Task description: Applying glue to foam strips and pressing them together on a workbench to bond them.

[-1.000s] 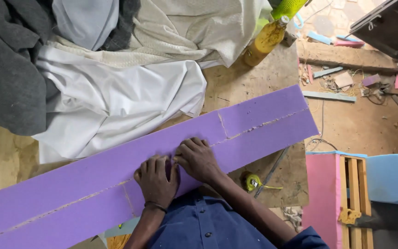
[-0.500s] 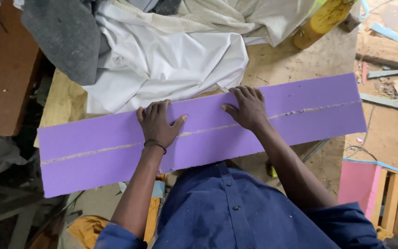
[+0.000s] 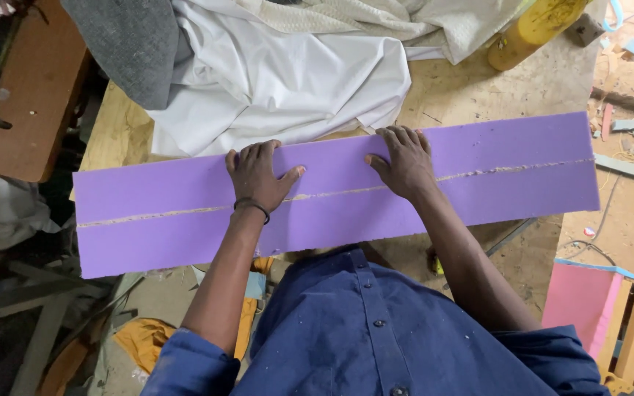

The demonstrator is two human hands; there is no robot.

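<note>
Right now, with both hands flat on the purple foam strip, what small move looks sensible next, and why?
Probably slide the left hand and right hand outward along the purple foam strip. Both press near the middle of its pale lengthwise seam, while the ends lie unpressed.

A long purple foam board [image 3: 478,172] is lying flat across my wooden workbench [image 3: 471,84], running slightly uphill to the right, with a pale glued seam tracing its length through the middle and its ends overhanging the bench, both my palms pressing down on it.
</note>
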